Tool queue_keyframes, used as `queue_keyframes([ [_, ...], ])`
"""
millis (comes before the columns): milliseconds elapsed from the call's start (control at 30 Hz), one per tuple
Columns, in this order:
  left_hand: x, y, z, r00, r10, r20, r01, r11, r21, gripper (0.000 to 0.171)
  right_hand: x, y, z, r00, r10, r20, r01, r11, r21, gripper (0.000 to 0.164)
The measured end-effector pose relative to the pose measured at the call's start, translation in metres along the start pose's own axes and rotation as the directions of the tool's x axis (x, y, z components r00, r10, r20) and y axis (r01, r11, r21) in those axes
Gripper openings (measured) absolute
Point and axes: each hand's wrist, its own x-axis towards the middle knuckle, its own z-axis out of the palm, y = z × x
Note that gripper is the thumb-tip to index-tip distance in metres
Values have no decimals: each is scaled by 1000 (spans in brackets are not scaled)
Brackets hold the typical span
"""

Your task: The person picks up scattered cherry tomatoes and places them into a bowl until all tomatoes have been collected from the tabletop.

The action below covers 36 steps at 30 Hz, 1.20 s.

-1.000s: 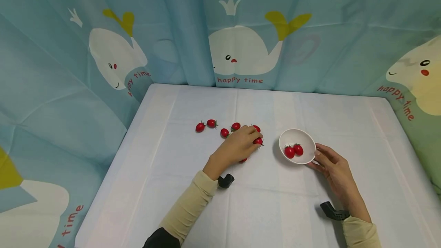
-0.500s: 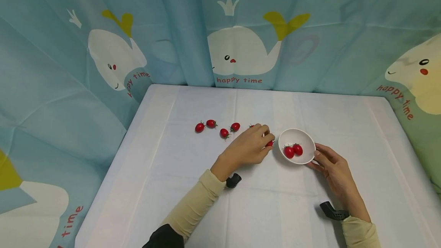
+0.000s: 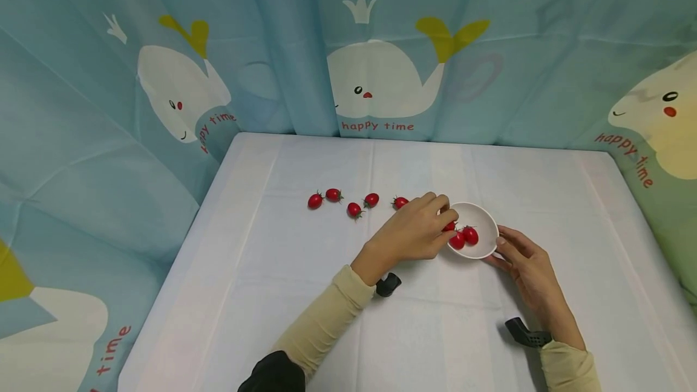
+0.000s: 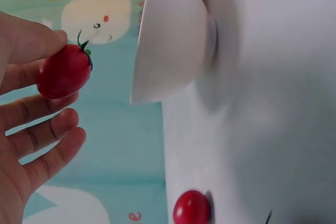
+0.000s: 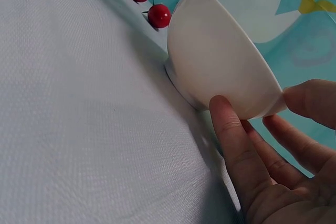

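My left hand [image 3: 408, 228] pinches a red cherry tomato [image 4: 64, 72] between thumb and fingers; its green stem points toward the bowl in the left wrist view. Seen from the head, this hand overlaps the left rim of a small white bowl [image 3: 484, 219]. Two cherry tomatoes [image 3: 470, 235] lie inside the bowl. My right hand [image 3: 528, 271] grips the bowl's right side. In the right wrist view, its thumb is at the rim and its other fingers [image 5: 231, 135] lie against the outer wall. The bowl's base is on the white tablecloth [image 5: 105, 119].
Several more cherry tomatoes [image 3: 354, 210] lie on the cloth left of the bowl, the nearest tomato [image 3: 400, 202] just behind the left hand. A blue curtain [image 3: 272, 77] with whale prints hangs along the table's back and left. Black wrist devices [image 3: 528, 334] sit on both wrists.
My left hand has picked up a cherry tomato and carried it right, from the cloth to the bowl's left rim. The right hand and bowl have stayed in place.
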Motion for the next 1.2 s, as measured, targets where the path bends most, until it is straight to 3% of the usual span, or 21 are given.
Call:
queue_keyframes([
  [133, 7, 5, 7, 1000, -9, 12, 9, 1000, -4, 24, 0, 0, -1, 1000, -8, 10, 8, 1000, 14, 34],
  [333, 18, 15, 19, 997, -16, 70, 10, 996, 85, 27, 0, 1, -1, 999, -28, 25, 27, 999, 36, 33],
  [700, 30, 26, 42, 991, -38, 126, 16, 985, 171, 32, 1, 0, 1, 1000, -24, 16, 23, 1000, 18, 31],
  [1200, 35, 29, 56, 967, -90, 240, 56, 988, 143, 34, 3, 0, 1, 998, -52, 31, 50, 997, 57, 32],
])
